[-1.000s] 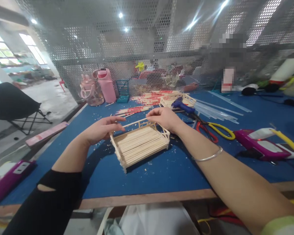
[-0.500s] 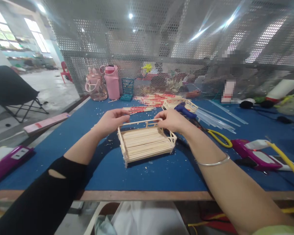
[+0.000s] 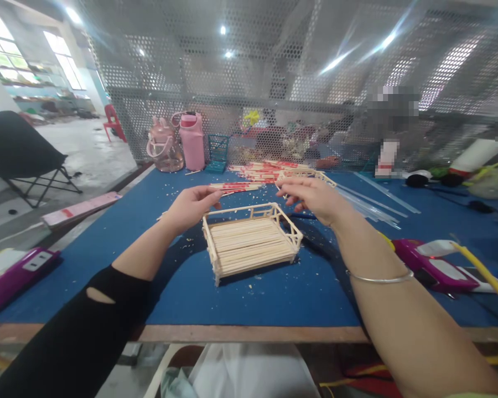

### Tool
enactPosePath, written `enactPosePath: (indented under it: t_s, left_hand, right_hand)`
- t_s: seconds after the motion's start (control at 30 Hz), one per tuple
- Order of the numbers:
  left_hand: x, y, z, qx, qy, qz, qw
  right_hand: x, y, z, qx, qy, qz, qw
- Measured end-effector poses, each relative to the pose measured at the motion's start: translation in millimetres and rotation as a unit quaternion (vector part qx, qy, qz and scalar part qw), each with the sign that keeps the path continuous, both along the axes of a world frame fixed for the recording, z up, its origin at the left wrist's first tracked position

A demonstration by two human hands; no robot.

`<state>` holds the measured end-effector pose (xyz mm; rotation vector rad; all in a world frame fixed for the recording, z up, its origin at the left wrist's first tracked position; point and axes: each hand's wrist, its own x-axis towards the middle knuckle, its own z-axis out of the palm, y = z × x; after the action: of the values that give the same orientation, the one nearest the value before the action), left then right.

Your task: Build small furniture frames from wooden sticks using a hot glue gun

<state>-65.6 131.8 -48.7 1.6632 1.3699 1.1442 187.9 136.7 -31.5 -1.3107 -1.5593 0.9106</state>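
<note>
A small tray-like model built of pale wooden sticks (image 3: 249,246) rests on the blue tabletop, with a slatted floor and low railings on its back and right sides. At its back left corner is my left hand (image 3: 193,209), thumb and fingers bent together on the railing; the exact contact is partly hidden. My right hand (image 3: 313,199) hovers beyond the back right corner, off the model, its fingers apart and nothing visible in them. Behind that hand lies a dark-handled tool, mostly covered. Another stick-built piece (image 3: 327,178) shows just past the fingers.
Red-marked sticks (image 3: 269,170) are heaped at the back. Clear glue sticks (image 3: 369,204) lie to the right, near a magenta power strip (image 3: 427,265) with a yellow cord. Pink bottles (image 3: 191,141) and a teal miniature chair (image 3: 218,153) stand along the perforated metal screen (image 3: 232,83).
My right hand has let go of the model's back railing and moved right, its fingers spreading over the blue glue gun. My left hand has stayed at the back left corner.
</note>
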Motion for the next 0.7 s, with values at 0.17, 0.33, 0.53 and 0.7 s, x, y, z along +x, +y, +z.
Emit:
enactPosePath:
  t_s: [0.17,0.33,0.53,0.7]
  left_hand:
    - [-4.9,3.4,-1.6,-0.010,-0.051,0.034,0.998]
    - [-9.8,7.4,-2.7,-0.022,-0.053,0.070,0.996]
    - [-12.4,9.0,-4.2,-0.020,-0.054,0.100,0.993]
    - [-14.5,9.8,-6.5,-0.019,-0.041,0.111,0.993]
  right_hand:
    - [15.2,10.7,-8.8,0.141,0.092,-0.130,0.977]
    - [23.8,15.0,-12.3,0.174,0.116,-0.171,0.963]
    - [24.0,14.6,-11.6,0.145,0.126,-0.147,0.970]
    - [13.0,15.0,-13.5,0.095,0.167,-0.044,0.980]
